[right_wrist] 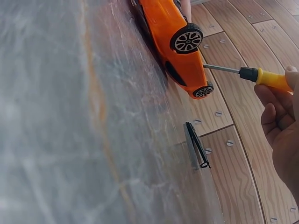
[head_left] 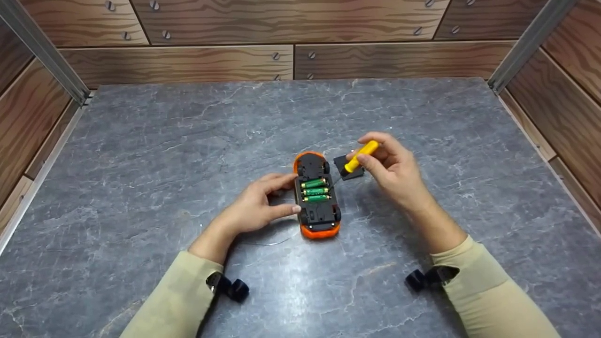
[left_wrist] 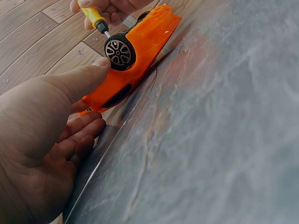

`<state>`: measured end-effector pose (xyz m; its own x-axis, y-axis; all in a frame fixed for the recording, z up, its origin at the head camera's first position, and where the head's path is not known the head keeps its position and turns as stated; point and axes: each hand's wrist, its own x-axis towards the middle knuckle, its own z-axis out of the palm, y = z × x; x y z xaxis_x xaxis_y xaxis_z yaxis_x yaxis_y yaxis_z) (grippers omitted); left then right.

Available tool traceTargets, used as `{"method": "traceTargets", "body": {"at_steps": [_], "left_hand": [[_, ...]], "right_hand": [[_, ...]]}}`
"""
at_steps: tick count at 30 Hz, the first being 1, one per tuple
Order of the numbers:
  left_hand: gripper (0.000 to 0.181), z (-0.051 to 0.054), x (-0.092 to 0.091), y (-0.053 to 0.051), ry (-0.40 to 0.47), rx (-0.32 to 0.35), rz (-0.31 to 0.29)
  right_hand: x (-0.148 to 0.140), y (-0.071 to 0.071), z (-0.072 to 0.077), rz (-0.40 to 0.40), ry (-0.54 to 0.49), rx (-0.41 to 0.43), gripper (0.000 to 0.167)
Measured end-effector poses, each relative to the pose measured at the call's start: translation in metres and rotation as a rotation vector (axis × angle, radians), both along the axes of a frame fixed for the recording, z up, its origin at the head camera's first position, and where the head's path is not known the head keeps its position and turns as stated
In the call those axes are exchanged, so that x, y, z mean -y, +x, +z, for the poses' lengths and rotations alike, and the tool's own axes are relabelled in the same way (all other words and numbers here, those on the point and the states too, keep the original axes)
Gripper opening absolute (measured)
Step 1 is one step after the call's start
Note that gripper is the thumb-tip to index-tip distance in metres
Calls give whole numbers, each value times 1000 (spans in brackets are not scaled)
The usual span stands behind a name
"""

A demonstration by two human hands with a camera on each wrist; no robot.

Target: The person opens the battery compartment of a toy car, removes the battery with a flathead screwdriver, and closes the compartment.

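Observation:
An orange toy car [head_left: 320,232] lies upside down, its black underside facing up. Several green batteries [head_left: 315,191] sit in its open compartment, the farthest one slightly tilted. My left hand [head_left: 256,202] holds the car by its left side, thumb near a wheel [left_wrist: 119,52]. With my right hand [head_left: 396,171] I grip a screwdriver [head_left: 361,156] by its yellow handle. Its metal shaft [right_wrist: 222,68] reaches the compartment's right edge by the batteries; the tip itself is hidden in the right wrist view.
A black battery cover [head_left: 353,174] lies on the table just right of the car, under the screwdriver handle in the head view. The grey marbled table [head_left: 188,131] is bordered by wood-patterned panels [head_left: 211,63] at the back and sides.

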<state>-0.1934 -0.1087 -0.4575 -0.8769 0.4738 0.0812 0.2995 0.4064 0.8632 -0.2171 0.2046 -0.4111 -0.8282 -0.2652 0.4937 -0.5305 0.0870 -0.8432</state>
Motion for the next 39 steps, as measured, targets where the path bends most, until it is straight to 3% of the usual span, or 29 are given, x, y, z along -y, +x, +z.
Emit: {"method": "traceTargets", "body": {"at_steps": [8,39], "left_hand": [[77,1,0,-1,15,4,4],[78,-2,2,-1,12,10,-6]], "right_hand": [[-3,-1,5,35,-4,63,28],[1,-1,-1,2,1,74,31]]}}
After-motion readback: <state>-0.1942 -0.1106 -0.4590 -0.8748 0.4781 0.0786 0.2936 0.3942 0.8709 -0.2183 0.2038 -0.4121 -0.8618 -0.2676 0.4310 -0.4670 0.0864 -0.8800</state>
